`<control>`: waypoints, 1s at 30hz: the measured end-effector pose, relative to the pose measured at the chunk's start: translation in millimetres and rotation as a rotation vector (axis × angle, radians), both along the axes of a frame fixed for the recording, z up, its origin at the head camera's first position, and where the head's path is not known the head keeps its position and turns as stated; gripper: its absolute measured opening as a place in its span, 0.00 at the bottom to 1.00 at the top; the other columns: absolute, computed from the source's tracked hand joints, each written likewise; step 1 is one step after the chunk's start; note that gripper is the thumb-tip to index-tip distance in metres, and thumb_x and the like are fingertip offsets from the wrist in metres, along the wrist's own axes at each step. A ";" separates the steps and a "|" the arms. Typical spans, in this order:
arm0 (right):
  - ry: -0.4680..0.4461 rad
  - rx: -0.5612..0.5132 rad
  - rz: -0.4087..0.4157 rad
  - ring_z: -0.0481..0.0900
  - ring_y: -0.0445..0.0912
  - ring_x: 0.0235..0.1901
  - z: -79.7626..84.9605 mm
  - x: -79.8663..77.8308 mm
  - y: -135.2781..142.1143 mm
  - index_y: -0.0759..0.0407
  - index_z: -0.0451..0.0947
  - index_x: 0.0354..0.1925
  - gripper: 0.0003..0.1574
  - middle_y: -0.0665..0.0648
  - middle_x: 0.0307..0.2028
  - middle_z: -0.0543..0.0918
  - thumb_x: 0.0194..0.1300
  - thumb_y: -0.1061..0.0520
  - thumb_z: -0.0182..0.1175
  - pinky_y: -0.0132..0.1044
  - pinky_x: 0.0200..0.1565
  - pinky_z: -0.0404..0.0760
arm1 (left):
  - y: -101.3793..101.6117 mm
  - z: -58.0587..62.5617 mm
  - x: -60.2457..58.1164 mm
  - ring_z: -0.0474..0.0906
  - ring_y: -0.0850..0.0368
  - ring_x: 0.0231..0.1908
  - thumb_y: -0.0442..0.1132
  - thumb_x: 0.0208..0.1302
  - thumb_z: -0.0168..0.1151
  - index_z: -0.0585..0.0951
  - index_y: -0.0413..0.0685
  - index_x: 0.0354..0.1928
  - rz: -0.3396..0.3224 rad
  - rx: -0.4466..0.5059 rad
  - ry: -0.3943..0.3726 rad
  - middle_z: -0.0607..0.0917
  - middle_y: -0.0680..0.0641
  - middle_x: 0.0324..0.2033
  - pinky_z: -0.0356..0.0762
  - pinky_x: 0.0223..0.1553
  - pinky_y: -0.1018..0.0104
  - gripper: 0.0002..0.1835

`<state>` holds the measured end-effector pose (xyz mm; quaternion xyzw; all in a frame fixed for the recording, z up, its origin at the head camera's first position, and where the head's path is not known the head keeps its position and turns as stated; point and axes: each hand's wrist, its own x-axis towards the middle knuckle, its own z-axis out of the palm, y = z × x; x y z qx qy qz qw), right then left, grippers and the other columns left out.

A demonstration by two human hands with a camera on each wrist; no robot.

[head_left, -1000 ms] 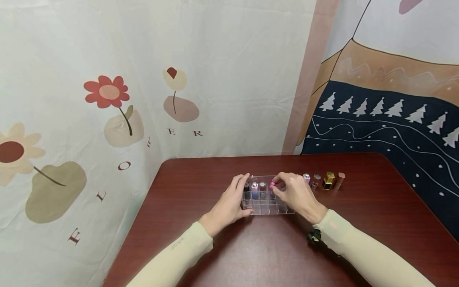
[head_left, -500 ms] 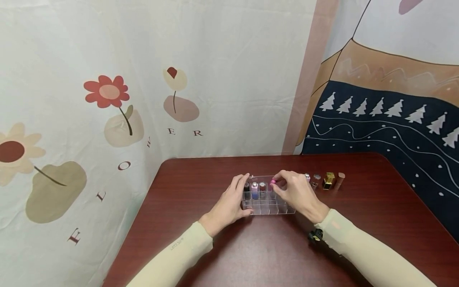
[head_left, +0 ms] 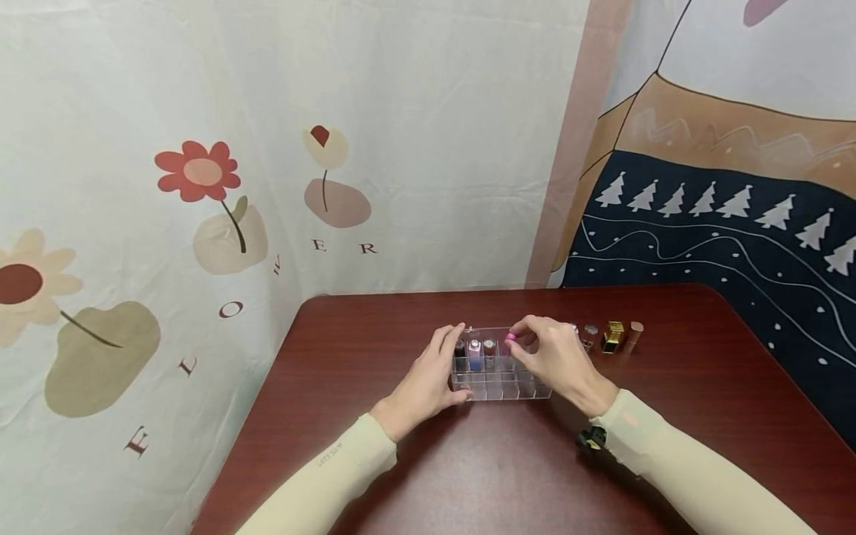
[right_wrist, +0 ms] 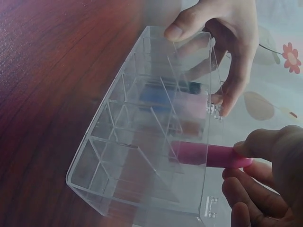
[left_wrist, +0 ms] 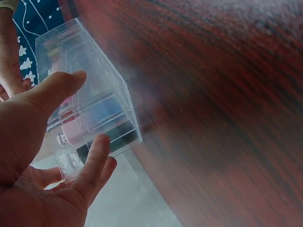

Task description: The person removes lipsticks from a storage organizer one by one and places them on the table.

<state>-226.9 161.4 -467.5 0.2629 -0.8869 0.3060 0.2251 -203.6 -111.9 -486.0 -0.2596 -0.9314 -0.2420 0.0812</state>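
Observation:
A clear divided lipstick organizer (head_left: pixel 501 391) stands on the table. My left hand (head_left: pixel 423 379) grips its left end, thumb at the front and fingers along the side. My right hand (head_left: pixel 560 365) pinches the top of a bright pink lipstick tube (right_wrist: pixel 222 156) between thumb and fingers. In the right wrist view the tube's lower part is inside a back-row compartment and its upper part sticks out. Left of it in the same row are a dark tube (head_left: pixel 460 349), a pink-and-blue tube (head_left: pixel 475 358) and a clear-capped tube (head_left: pixel 490 348).
Right of the organizer stand a round-capped clear tube (head_left: pixel 590 336), a gold-and-black lipstick (head_left: pixel 612 337) and a rose-brown tube (head_left: pixel 634 336). Another cap is mostly hidden behind my right hand. Printed curtains (head_left: pixel 428 148) hang behind the reddish-brown table (head_left: pixel 374 319).
My right hand has shifted slightly right, the pink lipstick top moving a little up and right with it. The left hand and organizer stay put.

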 end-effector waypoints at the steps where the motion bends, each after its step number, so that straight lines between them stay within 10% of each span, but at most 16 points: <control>1: -0.001 -0.002 0.000 0.92 0.45 0.33 0.3 0.3 0.1 0.58 0.92 0.46 0.14 0.57 0.38 0.96 0.65 0.62 0.87 0.42 0.38 0.97 | 0.1 -0.1 0.0 0.81 0.34 0.75 0.41 0.55 0.97 0.60 0.37 0.91 0.000 0.001 0.001 0.70 0.33 0.81 0.85 0.78 0.45 0.68; 30: 0.104 -0.101 0.032 0.90 0.43 0.31 13.0 2.6 15.1 0.56 0.92 0.44 0.15 0.51 0.35 0.96 0.63 0.66 0.87 0.38 0.33 0.90 | 0.8 0.6 0.8 0.82 0.34 0.75 0.41 0.55 0.97 0.60 0.38 0.91 0.005 -0.007 0.008 0.71 0.33 0.81 0.87 0.76 0.44 0.69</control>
